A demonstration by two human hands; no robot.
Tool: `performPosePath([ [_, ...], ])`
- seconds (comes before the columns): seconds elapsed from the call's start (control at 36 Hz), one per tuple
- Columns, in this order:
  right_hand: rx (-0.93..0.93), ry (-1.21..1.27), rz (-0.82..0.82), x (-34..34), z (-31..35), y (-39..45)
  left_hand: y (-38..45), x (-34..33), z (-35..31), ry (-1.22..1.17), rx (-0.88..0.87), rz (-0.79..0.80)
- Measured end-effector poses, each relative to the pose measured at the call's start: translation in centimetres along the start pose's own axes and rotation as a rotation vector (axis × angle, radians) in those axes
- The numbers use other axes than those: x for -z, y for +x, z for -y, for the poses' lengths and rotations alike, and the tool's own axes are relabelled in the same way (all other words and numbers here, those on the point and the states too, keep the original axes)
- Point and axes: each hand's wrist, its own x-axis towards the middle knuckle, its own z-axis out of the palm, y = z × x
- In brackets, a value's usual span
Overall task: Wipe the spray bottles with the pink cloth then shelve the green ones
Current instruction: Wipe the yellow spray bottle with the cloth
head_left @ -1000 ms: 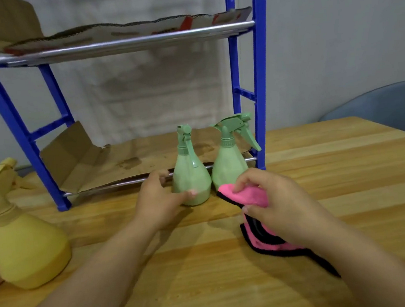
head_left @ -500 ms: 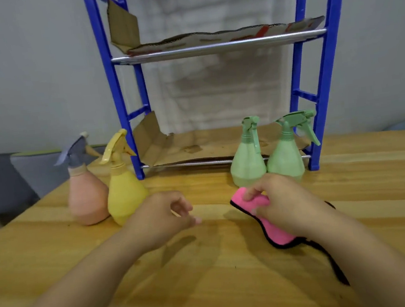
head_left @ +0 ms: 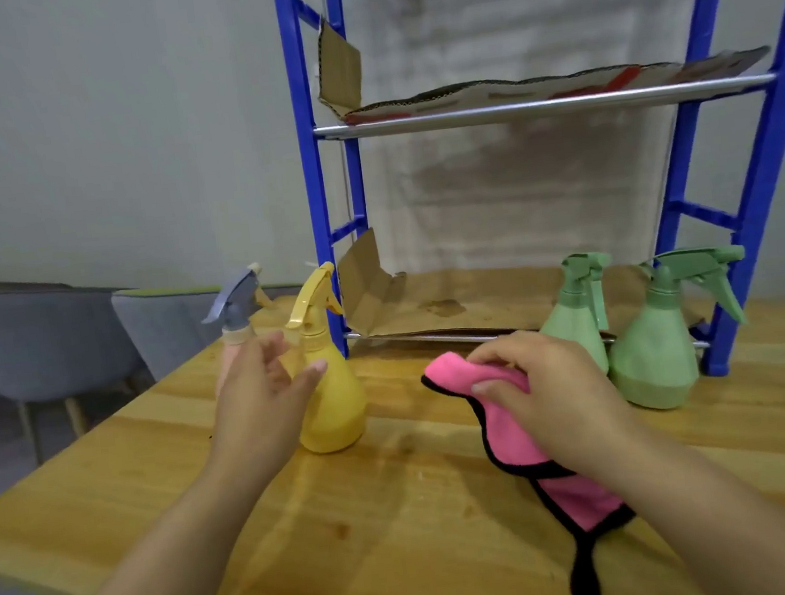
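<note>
A person's right hand (head_left: 555,386) is pinching a folded pink microfibre cloth with black edging (head_left: 518,429), thumb beneath the fold and fingers curled over the top; the cloth's loose end is trailing down onto the light wooden tabletop (head_left: 405,516). The left hand (head_left: 265,400) is hanging with fingers spread and relaxed, gripping nothing, just in front of a yellow plastic spray bottle with a yellow trigger head (head_left: 329,378); whether the thumb is touching that bottle cannot be told. Behind the hand a peach-pink spray bottle with a grey trigger head (head_left: 237,324) is standing upright, mostly hidden.

Two pale green plastic spray bottles are standing upright on the tabletop in front of the blue metal shelving rack (head_left: 312,169), not on any shelf: the left green bottle (head_left: 576,315) is partly behind the right hand, and the right green bottle (head_left: 656,350) is standing just beside it, near the rack's right post. No liquid level is discernible in any of the bottles.

Both rack shelves are lined with flattened brown cardboard (head_left: 454,300), and neither is holding a bottle. Grey upholstered chairs (head_left: 43,337) are standing beyond the table's left edge.
</note>
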Motion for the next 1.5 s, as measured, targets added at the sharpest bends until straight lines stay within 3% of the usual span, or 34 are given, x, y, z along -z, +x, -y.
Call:
performPosePath([
  [0.31,-0.015,0.093,-0.152,-0.5,-3.0,0.2,1.8,-2.5,-0.3,-0.065,-0.046,0.009],
  [0.5,-0.135,0.406,-0.311,-0.8,-3.1,-0.4,1.8,-3.8,-0.6,-0.151,-0.067,0.096],
  [0.61,-0.179,0.461,-0.330,-0.3,-3.4,-0.7,1.3,-5.1,-1.6,-0.146,-0.128,0.162],
  [0.81,-0.035,0.193,-0.433,1.8,-4.7,-2.2,0.0,-7.3,-4.7,-0.182,-0.276,0.278],
  [0.97,-0.022,0.188,-0.572,2.3,-5.1,-3.4,-2.2,-9.1,-6.2,-0.184,-0.364,0.327],
  [1.08,0.109,0.176,-0.616,2.0,-4.5,-3.5,-3.1,-9.9,-6.5,-0.135,-0.389,0.334],
  [1.33,0.480,-0.027,-0.497,1.3,-3.9,-3.1,-3.9,-10.0,-7.1,-0.176,-0.537,0.303],
  [1.42,0.455,-0.069,-0.531,1.8,-4.3,-2.4,-4.1,-9.9,-6.8,-0.175,-0.555,0.312],
  [1.5,0.308,-0.012,-0.622,2.7,-5.1,-1.5,-4.3,-9.8,-6.9,-0.168,-0.554,0.332],
])
